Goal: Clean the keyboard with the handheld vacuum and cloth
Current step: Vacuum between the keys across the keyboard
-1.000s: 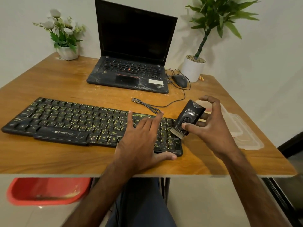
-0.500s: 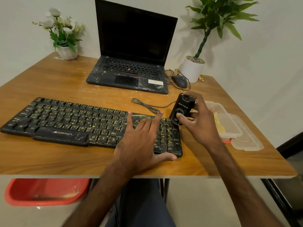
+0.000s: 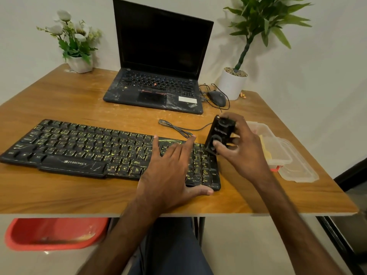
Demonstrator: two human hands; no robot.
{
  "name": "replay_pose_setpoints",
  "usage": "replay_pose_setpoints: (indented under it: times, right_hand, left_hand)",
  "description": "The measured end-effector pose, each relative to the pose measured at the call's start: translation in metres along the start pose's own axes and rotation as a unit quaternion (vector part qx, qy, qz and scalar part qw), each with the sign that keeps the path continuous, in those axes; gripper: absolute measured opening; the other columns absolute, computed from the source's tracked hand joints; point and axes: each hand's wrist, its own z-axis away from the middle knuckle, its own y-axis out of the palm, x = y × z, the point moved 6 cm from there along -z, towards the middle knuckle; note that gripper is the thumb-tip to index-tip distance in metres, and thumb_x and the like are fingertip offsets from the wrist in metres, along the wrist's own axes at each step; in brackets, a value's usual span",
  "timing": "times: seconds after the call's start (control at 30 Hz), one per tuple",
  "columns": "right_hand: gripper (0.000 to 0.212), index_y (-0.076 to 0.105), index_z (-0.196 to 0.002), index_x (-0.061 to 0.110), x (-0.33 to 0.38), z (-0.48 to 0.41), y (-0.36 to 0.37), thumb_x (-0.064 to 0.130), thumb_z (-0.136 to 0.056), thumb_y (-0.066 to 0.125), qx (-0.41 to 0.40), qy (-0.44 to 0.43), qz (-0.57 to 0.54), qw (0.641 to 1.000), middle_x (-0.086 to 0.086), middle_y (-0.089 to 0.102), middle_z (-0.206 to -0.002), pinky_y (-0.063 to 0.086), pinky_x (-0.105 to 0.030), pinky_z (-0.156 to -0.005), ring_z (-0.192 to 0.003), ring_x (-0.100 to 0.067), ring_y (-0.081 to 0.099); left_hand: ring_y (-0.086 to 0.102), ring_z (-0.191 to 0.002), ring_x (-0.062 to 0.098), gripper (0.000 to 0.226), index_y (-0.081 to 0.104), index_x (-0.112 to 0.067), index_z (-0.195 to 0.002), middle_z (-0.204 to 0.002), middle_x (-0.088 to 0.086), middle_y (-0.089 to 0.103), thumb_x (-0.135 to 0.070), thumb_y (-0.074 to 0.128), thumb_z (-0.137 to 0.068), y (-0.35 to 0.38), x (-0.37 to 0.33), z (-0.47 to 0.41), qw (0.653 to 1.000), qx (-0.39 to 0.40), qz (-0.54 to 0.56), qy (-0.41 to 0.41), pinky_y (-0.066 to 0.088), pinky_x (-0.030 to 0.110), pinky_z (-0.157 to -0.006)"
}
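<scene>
Keyboard (image 3: 89,149), black and full-sized, is shown lying along the front of the wooden surface (image 3: 59,100), its long side roughly parallel to the near edge. Yellowish residue is seen on and between the keys from the left end through to the number block at the right. No stretch of keys looks cleaner than the rest, so the task is judged to be at an early stage, with the vacuuming only about to start or just begun at the right end. The wiping is judged not yet done: a yellow item (image 3: 265,149), taken to be the cloth, is seen lying untouched in a clear container (image 3: 282,161) at the right of the surface, well clear of both hands.

The left hand (image 3: 170,173) is laid flat on the right part of the keyboard with the fingers straight and spread. The thumb is stretched along the front edge near the right corner. Nothing is grasped, and the keyboard appears to be steadied by the flat hand.

The handheld vacuum (image 3: 220,132), a small black block, is held nearly upright, leaning slightly, above the far right corner of the keyboard. The right hand (image 3: 244,153) is wrapped round it from the right, with the thumb pressed on its front face beside a round control. Whether its lower end touches the keys cannot be told, since that end is partly covered by the thumb.
</scene>
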Motion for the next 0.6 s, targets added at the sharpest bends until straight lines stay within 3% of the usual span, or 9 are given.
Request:
replay_pose_setpoints:
  times: [0.2, 0.43, 0.6]
  right_hand:
    - [0.059, 0.049, -0.132, 0.031, -0.001, 0.032, -0.005, 0.007, -0.085, 0.075, 0.021, 0.029, -0.072, 0.997, 0.024, 0.062, -0.114, 0.060, -0.025, -0.074, -0.100, -0.005, 0.068]
    - [0.056, 0.049, -0.134, 0.038, -0.011, 0.017, -0.004, 0.014, -0.089, 0.073, 0.000, 0.070, -0.120, 0.990, 0.012, 0.063, -0.123, 0.060, -0.047, -0.085, -0.114, -0.017, 0.064]
    - [0.061, 0.049, -0.132, 0.032, -0.010, 0.014, -0.004, 0.004, -0.084, 0.075, -0.003, 0.071, -0.100, 0.992, 0.008, 0.061, -0.117, 0.062, -0.045, -0.074, -0.097, -0.013, 0.071]
  left_hand:
    - [0.032, -0.147, 0.021, 0.130, -0.018, -0.015, -0.157, -0.158, 0.007, 0.038, -0.103, 0.016, -0.068, 0.003, 0.001, -0.001, 1.000, -0.006, -0.012, 0.003, 0.002, 0.067, -0.119]
    - [0.027, -0.150, 0.021, 0.129, -0.021, -0.016, -0.155, -0.161, 0.006, 0.033, -0.102, 0.019, -0.068, 0.001, 0.000, -0.001, 1.000, 0.003, 0.001, 0.000, -0.001, 0.066, -0.119]
    - [0.026, -0.150, 0.021, 0.128, -0.020, -0.016, -0.155, -0.162, 0.006, 0.032, -0.102, 0.019, -0.068, 0.002, 0.001, -0.002, 1.000, 0.008, 0.002, 0.000, -0.001, 0.066, -0.119]
